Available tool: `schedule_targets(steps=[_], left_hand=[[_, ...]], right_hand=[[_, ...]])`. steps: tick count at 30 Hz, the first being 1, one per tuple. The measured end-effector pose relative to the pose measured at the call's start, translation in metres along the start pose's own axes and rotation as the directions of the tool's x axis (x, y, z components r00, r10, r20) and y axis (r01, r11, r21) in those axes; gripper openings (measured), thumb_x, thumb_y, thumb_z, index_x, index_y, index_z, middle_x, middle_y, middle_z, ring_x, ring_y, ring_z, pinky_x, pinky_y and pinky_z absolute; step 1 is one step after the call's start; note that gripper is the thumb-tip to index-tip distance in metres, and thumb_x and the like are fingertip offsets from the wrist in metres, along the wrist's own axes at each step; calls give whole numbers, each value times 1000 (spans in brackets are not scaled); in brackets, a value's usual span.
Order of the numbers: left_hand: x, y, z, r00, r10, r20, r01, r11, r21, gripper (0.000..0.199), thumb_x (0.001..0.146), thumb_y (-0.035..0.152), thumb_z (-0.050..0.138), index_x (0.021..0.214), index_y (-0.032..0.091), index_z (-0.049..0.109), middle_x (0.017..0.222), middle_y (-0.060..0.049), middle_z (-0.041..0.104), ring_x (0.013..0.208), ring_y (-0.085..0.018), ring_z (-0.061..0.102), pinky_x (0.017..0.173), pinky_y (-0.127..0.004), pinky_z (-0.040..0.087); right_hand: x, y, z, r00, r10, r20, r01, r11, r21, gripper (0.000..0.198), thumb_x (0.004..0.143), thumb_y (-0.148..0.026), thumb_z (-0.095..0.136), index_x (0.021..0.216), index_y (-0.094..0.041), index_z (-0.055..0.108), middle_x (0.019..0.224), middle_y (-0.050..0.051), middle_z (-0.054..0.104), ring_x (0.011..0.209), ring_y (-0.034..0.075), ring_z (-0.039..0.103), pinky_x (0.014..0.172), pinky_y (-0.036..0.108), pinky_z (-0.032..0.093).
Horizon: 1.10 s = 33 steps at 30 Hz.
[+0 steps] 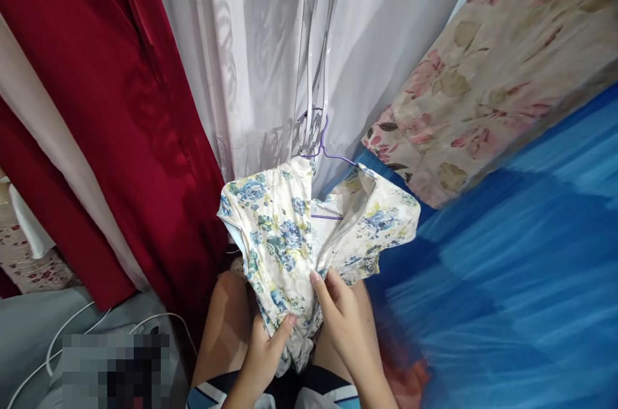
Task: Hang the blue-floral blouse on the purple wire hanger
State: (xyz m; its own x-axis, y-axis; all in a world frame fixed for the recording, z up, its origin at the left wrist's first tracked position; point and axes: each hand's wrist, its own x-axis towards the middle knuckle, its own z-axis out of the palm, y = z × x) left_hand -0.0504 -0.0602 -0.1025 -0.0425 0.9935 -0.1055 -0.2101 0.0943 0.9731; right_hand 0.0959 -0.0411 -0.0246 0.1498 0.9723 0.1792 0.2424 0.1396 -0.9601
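A white garment with blue and yellow flowers (pixel 290 216) hangs open at the front from a purple wire hanger (pixel 322 150). The hanger's hook is caught on a white strap (pixel 309 74). My left hand (pixel 266 348) grips the garment's lower left part, thumb on top and fingers hidden underneath. Higher and to the right, my right hand (pixel 340 312) pinches the front edge where the two sides of the neckline meet. Below my hands the cloth bunches up between my legs.
White curtains (pixel 261 42) hang behind the garment, with red curtains (pixel 154 106) at left. Floral cloth (pixel 458 87) and blue fabric (pixel 521 267) fill the right side. White cables (pixel 53 344) lie on a grey surface (pixel 29 312) at lower left, beside a blurred-out patch.
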Motion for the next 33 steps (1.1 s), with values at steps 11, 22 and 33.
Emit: schedule_targets(steps=[11, 22, 33], left_hand=[[-20, 16, 15, 988, -16, -153, 18, 1000, 12, 51, 66, 51, 82, 100, 14, 71, 109, -17, 73, 107, -34, 67, 92, -38, 54], [-29, 20, 27, 989, -20, -145, 22, 1000, 9, 55, 63, 54, 82, 98, 14, 69, 105, -17, 74, 104, -35, 68, 90, -41, 54], [-16, 29, 8, 985, 112, -131, -115, 993, -19, 55, 77, 41, 75, 122, 14, 59, 125, -17, 65, 117, -32, 61, 100, -40, 49]], right_hand=[[-7, 3, -32, 986, -128, -102, 125, 991, -36, 26, 93, -41, 58, 80, -19, 57, 69, 0, 48, 65, 15, 45, 58, 26, 37], [-3, -14, -39, 947, -304, -105, 286, 945, -159, 12, 88, -28, 67, 98, -21, 68, 88, 6, 66, 75, 20, 59, 68, 32, 48], [-3, -2, -29, 907, -413, -87, 404, 909, -107, 8, 88, -24, 66, 83, -21, 70, 75, 5, 65, 69, 21, 61, 62, 33, 47]])
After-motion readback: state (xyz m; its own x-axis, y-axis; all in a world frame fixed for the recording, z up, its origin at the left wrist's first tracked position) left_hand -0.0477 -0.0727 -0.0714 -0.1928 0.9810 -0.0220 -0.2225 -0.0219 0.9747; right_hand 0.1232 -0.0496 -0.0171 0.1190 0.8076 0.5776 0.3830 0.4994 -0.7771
